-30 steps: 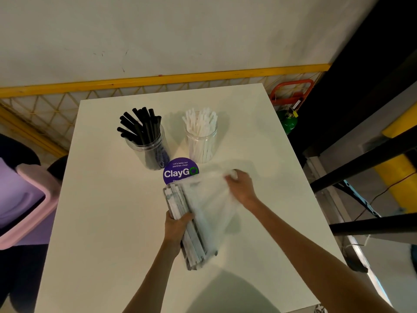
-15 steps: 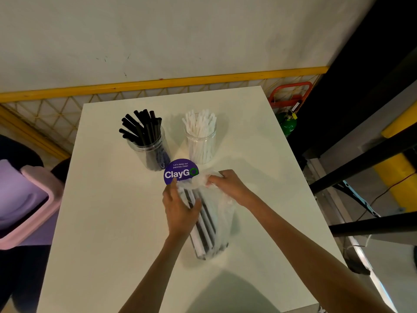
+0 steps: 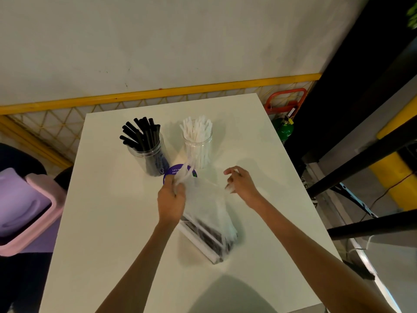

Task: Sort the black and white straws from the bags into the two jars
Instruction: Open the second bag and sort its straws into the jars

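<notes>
Bag of mixed straws (image 3: 209, 229) lies on the white table (image 3: 108, 233). Its long axis runs from the near-right base to the far-left mouth, which is aimed between the two jars. Left hand (image 3: 170, 201) grips the gathered mouth above the purple sticker (image 3: 168, 177). Right hand (image 3: 242, 185) sits just right of the bag, fingers loosely spread; cannot tell whether it pinches plastic. Black-straw jar (image 3: 146, 152) stands just beyond the left hand, white-straw jar (image 3: 198, 152) beside it, nearer the right hand. Bare tabletop right of the bag gives room to work; table edges well apart.
</notes>
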Motion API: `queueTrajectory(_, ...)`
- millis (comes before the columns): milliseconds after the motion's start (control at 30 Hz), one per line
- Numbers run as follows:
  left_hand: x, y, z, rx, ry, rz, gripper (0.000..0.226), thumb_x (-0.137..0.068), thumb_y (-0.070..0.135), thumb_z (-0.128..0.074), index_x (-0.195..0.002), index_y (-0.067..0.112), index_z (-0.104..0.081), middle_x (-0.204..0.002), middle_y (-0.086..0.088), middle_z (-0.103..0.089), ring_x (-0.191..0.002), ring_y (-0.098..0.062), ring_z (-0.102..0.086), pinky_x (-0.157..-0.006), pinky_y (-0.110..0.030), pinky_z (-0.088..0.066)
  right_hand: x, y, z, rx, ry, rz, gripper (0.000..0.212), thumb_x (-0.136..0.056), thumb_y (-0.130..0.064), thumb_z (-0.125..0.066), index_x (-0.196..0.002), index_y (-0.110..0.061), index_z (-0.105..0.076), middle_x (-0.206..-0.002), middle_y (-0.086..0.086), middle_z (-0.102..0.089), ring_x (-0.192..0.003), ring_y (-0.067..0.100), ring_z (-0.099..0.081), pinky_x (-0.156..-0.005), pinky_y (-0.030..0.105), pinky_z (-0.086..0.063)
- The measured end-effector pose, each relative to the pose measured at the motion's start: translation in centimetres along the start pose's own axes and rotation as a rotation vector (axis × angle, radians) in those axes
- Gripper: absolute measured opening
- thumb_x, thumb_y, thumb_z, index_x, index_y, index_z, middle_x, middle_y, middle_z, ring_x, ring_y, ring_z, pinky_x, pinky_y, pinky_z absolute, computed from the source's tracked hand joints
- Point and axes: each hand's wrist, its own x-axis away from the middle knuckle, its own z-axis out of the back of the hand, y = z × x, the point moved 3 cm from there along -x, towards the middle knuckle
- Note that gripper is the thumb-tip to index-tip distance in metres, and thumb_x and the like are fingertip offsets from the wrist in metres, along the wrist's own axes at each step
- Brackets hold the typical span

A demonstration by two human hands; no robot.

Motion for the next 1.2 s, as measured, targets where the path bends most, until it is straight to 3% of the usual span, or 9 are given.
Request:
queueTrajectory(100, 0.9, 1.4, -1.2, -0.164, -0.122, -0.281, 0.035, -0.092, 0.019, -0.053, -0.125, 0.011, -0.048, -0.115, 0.004, -0.054, -0.099, -0.009, -0.052, -0.076, -0.021, -0.045, 1.3, -0.5, -2.6, 0.005, -0.128, 0.028, 0.023, -0.101, -0.012, -0.031, -0.091, -0.012, -0.052, -0.062, 0.006, -0.05, -0.05, 0.015, -0.055, -0.05, 0.024, -0.046)
queueTrajectory(200, 1.1, 2.4, -1.9, -0.309, -0.085, -0.378, 0.026, -0.098, 0.025, -0.04, -0.098, 0.006, -0.057, -0.076, 0.005, -0.056, -0.064, -0.011, -0.053, -0.055, -0.023, -0.035, 1.5, -1.2, -3.6, -0.035, -0.131, 0.056, 0.036, -0.103, -0.022, -0.028, -0.076, -0.015, -0.05, -0.052, 0.001, -0.039, -0.035, 0.007, -0.04, -0.04, 0.021, -0.039)
queueTrajectory(300, -0.1, 1.3, -0.1, -0.129, 0.166, -0.108, 0.029, -0.1, 0.016, -0.037, -0.08, 0.003, -0.053, -0.058, 0.002, -0.046, -0.051, -0.012, -0.041, -0.051, -0.023, -0.032, 0.8, -1.2, -1.5, -0.376, -0.03, -0.088, 0.048, -0.102, -0.042, -0.027, -0.064, -0.016, -0.04, -0.035, -0.009, -0.028, -0.026, 0.002, -0.021, -0.029, 0.013, -0.017)
queueTrajectory(433, -1.0, -0.7, 2.5, 0.31, 0.374, 0.328, 0.043, -0.099, 0.025, -0.038, -0.059, 0.012, -0.033, -0.06, -0.002, -0.031, -0.058, -0.012, -0.03, -0.059, -0.027, -0.029, 0.4, 0.2, 1.9, -0.767, -0.045, -0.183, 0.052, -0.1, -0.049, -0.024, -0.061, -0.016, -0.034, -0.036, -0.008, -0.026, -0.026, 0.003, -0.02, -0.026, 0.016, -0.015)
queueTrajectory(633, -0.7, -0.4, 3.2, 0.497, 0.317, 0.584, 0.046, -0.098, 0.043, -0.035, -0.06, 0.018, -0.036, -0.064, 0.003, -0.036, -0.059, -0.009, -0.036, -0.061, -0.022, -0.034, 1.0, -0.1, 2.2, -0.285, -0.038, -0.121, 0.034, -0.092, -0.048, -0.049, -0.086, -0.015, -0.058, -0.061, -0.001, -0.051, -0.036, 0.006, -0.036, -0.036, 0.017, -0.027)
queueTrajectory(833, -1.5, 2.6, 4.2, 0.322, 0.321, 0.097, 0.022, -0.096, 0.033, -0.046, -0.077, 0.024, -0.05, -0.074, 0.005, -0.055, -0.07, -0.008, -0.051, -0.07, -0.023, -0.042, 2.3, -2.5, 0.4, 0.586, -0.312, 0.0, 0.048, -0.078, -0.039, -0.074, -0.12, -0.024, -0.057, -0.097, -0.001, -0.054, -0.069, 0.011, -0.054, -0.048, 0.018, -0.041)
queueTrajectory(933, -1.5, 4.8, 3.6, 0.092, 0.181, -0.218, 0.009, -0.088, 0.03, -0.059, -0.09, 0.024, -0.054, -0.079, 0.006, -0.059, -0.071, -0.001, -0.055, -0.067, -0.016, -0.043, 2.5, -2.4, -0.6, 0.927, -0.435, 0.038, 0.03, -0.082, -0.031, -0.071, -0.106, -0.015, -0.066, -0.092, 0.001, -0.059, -0.079, 0.018, -0.058, -0.057, 0.022, -0.046)
queueTrajectory(1033, -0.9, 6.7, 2.1, -0.272, 0.057, -0.573, 0.029, -0.082, 0.039, -0.054, -0.094, 0.014, -0.063, -0.086, -0.001, -0.063, -0.083, -0.019, -0.056, -0.074, -0.032, -0.044, 2.5, -2.4, -0.9, 1.01, -0.413, 0.119, 0.027, -0.079, -0.022, -0.07, -0.057, -0.017, -0.055, -0.059, -0.004, -0.05, -0.059, 0.014, -0.049, -0.053, 0.024, -0.036)
queueTrajectory(1200, 0.0, 6.9, -0.2, -0.593, -0.182, -0.793, 0.039, -0.08, 0.049, -0.046, -0.092, 0.02, -0.069, -0.09, 0.003, -0.065, -0.094, -0.017, -0.054, -0.08, -0.032, -0.035, 2.5, -2.5, -0.7, 0.795, -0.386, 0.2, 0.035, -0.069, -0.021, -0.081, -0.054, -0.014, -0.049, -0.068, 0.0, -0.058, -0.066, 0.015, -0.051, -0.065, 0.029, -0.039)
